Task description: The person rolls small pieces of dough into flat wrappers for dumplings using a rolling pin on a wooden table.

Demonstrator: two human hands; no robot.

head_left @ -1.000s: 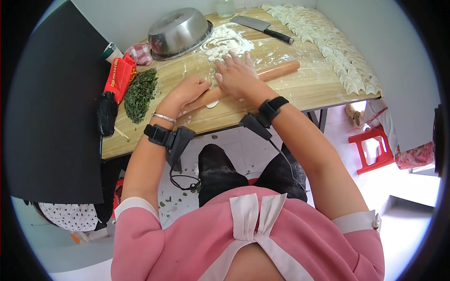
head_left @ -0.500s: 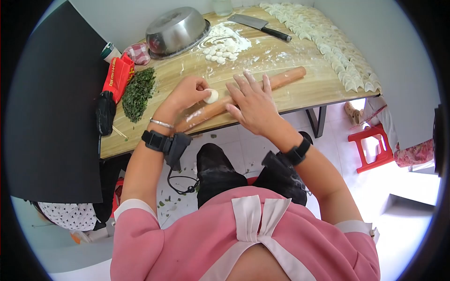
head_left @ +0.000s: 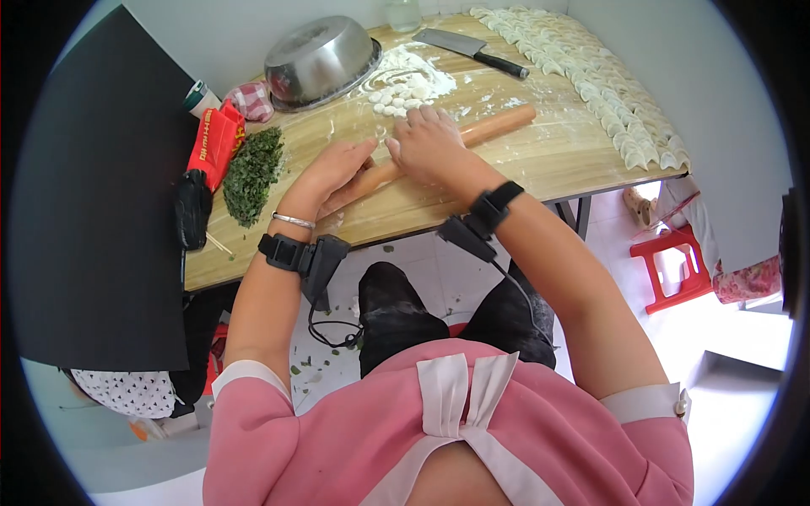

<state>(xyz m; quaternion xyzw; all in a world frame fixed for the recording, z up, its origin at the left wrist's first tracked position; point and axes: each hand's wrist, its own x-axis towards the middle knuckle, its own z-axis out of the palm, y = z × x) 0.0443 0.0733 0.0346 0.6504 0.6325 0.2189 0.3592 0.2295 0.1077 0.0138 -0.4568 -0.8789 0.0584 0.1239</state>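
My right hand (head_left: 430, 152) lies over the wooden rolling pin (head_left: 499, 125), palm down, its fingers close together and curved over it. The pin slants across the near part of the table, its far end pointing up and right. My left hand (head_left: 339, 169) is at the near end of the pin, fingers bent and closed. The round piece of dough seen in it half a second ago is hidden now behind the hands. Beyond my right hand, several small dough pieces (head_left: 396, 99) lie beside a patch of white flour (head_left: 422, 72).
An upturned steel bowl (head_left: 325, 59) and a cleaver (head_left: 456, 42) lie at the back. Rows of dumplings (head_left: 591, 80) line the right edge. Chopped greens (head_left: 253, 177) and a red packet (head_left: 215, 143) are at the left. A red stool (head_left: 671, 266) stands on the floor.
My right hand has moved left and away from me, drawing its spread fingers together. The rolling pin has shifted left. The dough round in my left hand has gone out of sight.
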